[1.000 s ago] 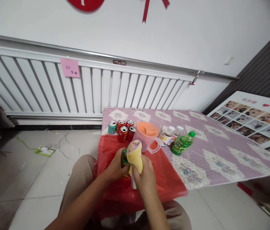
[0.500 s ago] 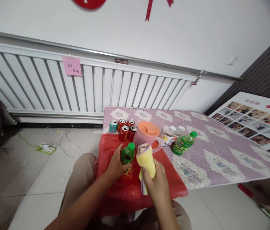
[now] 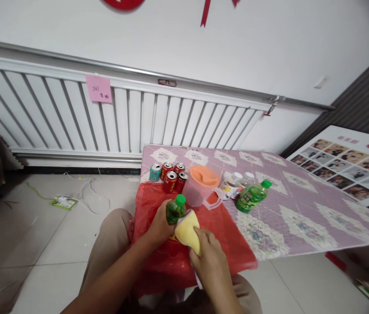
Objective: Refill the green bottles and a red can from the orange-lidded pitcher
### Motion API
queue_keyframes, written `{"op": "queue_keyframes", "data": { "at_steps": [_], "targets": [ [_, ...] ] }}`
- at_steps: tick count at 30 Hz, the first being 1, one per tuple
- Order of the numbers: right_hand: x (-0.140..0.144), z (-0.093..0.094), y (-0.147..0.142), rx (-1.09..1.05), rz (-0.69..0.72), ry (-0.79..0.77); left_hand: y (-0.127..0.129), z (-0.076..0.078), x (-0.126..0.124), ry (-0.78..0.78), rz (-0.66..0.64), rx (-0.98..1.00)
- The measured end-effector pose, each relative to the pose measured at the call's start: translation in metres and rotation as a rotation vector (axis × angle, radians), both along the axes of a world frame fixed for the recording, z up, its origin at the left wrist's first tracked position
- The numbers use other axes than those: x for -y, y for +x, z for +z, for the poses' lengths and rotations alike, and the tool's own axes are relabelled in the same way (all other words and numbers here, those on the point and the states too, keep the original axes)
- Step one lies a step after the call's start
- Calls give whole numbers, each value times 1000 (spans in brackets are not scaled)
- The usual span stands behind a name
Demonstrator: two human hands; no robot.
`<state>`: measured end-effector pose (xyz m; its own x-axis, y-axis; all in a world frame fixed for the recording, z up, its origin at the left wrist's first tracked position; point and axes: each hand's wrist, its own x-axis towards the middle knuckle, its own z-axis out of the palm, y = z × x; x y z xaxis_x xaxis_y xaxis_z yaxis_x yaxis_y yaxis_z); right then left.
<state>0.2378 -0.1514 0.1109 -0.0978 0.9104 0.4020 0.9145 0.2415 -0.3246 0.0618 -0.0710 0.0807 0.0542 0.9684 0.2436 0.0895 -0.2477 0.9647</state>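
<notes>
A green-capped drink bottle [image 3: 175,210] stands over the red plastic cover [image 3: 233,244], and my left hand [image 3: 161,224] is wrapped round its left side. My right hand [image 3: 211,255] grips a folded yellow cloth [image 3: 188,232] with a purple edge. The top of the cloth is against the bottle's lower right side, and it hides that part of the bottle. Just behind the bottle is a clear pink pitcher [image 3: 194,192] with an orange lid [image 3: 205,175].
Several red cans [image 3: 170,181] and a teal can [image 3: 154,172] stand left of the pitcher. To its right are white-capped bottles [image 3: 236,181] and another green bottle [image 3: 253,197] on the flowered tablecloth [image 3: 289,192]. A white radiator [image 3: 132,117] runs behind the table.
My right hand has brought the yellow cloth down and left, from beside the bottle to against it. My left hand keeps its hold on the bottle.
</notes>
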Motion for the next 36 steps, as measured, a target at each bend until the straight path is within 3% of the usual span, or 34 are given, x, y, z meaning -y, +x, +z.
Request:
{"op": "queue_keyframes", "data": {
  "at_steps": [5,10,12,18,24,27,33,36],
  "targets": [
    [1,8,16,-136,-16,92,-29,0,-7,-14,-252,10],
    [-5,28,-8,-197,27,134,-33,9,-11,-29,-388,45],
    [-8,30,-20,-164,36,121,-26,8,-8,-27,-333,77],
    [-8,13,-35,72,28,60,-6,-8,1,-44,39,28],
    [1,-1,-16,62,24,-2,-6,-14,-4,-17,129,-80],
    [3,3,-3,-71,1,31,-18,-11,-7,-2,31,-80],
    [-4,25,-12,-138,-12,148,-35,6,-12,-31,-366,43],
    [-10,31,-32,-59,-5,152,-28,6,-10,-44,-331,90]
  ]
}}
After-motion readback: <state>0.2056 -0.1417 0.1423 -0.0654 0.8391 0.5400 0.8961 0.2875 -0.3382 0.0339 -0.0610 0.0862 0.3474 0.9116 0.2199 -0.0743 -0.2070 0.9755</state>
